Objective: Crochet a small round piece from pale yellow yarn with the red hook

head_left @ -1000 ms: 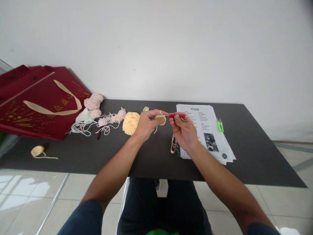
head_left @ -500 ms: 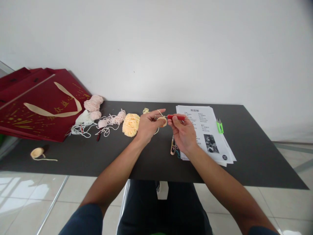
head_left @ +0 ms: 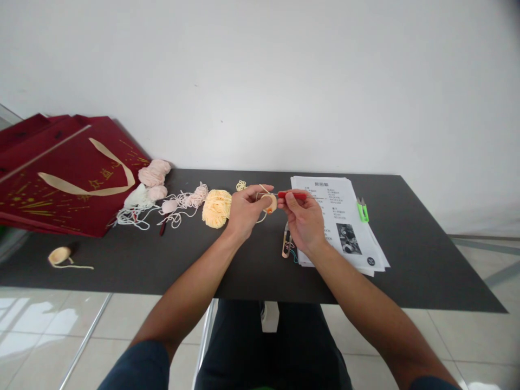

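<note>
My left hand [head_left: 245, 210] pinches a small round crochet piece [head_left: 270, 205] in cream yarn, with a strand of the yarn running up over the raised index finger. A crochet hook with a red handle [head_left: 293, 194] is gripped in my right hand [head_left: 304, 221]; its metal shaft points left and reaches to the top of the piece. Whether the hook's tip sits inside a stitch is too small to tell. Just left of my left hand lies a ball of yellow yarn [head_left: 216, 208].
Printed sheets [head_left: 343, 216] lie under and beyond my right hand, with green thread snips [head_left: 363, 209] on their right edge. Pink and white yarn [head_left: 154, 174] lies by dark red paper bags [head_left: 69, 173]. A cream crocheted cup shape [head_left: 60, 254] rests at far left.
The crochet piece has tilted slightly in my left fingers, showing more of its face and an orange spot. Both hands otherwise hold nearly the same place; the view has shifted a little.
</note>
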Tool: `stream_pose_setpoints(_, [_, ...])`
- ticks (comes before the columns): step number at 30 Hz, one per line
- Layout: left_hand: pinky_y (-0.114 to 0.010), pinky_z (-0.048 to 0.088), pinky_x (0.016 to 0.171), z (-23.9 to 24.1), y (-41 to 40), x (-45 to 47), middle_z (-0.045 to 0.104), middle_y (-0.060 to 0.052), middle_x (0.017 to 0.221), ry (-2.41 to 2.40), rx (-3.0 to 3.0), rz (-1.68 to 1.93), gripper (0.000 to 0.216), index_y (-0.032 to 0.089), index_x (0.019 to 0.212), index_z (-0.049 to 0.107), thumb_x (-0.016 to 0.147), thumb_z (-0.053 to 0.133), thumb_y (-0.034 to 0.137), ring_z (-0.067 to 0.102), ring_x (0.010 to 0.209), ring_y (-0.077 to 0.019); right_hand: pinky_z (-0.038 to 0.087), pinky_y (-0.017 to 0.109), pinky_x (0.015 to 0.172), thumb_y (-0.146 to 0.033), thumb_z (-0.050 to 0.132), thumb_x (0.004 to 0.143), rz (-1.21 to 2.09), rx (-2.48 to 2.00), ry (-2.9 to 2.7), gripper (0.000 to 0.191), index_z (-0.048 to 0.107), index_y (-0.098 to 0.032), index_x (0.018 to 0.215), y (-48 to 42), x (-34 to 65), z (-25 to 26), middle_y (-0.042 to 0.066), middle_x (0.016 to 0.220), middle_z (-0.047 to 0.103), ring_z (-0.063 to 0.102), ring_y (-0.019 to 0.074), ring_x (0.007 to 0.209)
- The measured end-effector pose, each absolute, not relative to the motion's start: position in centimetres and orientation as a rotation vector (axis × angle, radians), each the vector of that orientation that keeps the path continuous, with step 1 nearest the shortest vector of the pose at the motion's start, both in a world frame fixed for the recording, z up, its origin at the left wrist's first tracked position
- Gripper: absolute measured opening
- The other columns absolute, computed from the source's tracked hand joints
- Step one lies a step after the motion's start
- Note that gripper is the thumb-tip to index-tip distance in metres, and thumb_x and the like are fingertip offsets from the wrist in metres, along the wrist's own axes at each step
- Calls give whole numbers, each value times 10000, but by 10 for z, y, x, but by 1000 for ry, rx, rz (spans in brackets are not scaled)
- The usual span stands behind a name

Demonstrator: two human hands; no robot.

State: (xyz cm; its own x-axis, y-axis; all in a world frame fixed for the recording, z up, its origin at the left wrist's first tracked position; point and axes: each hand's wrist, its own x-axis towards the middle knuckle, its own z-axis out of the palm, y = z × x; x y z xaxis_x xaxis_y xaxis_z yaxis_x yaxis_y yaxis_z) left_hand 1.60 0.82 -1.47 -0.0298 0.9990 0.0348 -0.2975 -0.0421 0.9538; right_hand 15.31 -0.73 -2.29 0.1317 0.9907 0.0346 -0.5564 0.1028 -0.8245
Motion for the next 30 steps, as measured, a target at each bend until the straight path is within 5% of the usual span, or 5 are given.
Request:
stream_pose_setpoints(19, [-216, 457, 584, -12, 4, 16, 640, 34, 738, 1085, 1139, 1560, 375, 200, 1068, 784, 698, 744, 152, 523, 600, -80, 537, 231, 617, -262, 888, 750, 1151, -683, -761, 234, 673, -237, 840, -7, 162, -15, -23, 848, 766, 657, 100, 684])
stream_pose_setpoints(30, [-230, 457, 591, -13, 2, 17, 639, 33, 726, 1095, 1190, 1635, 337, 199, 1065, 789, 738, 728, 144, 516, 605, -85, 562, 269, 639, -221, 799, 856, 927, -692, -969, 150, 666, -256, 917, -9, 163, -27, -13, 928, 766, 683, 105, 680])
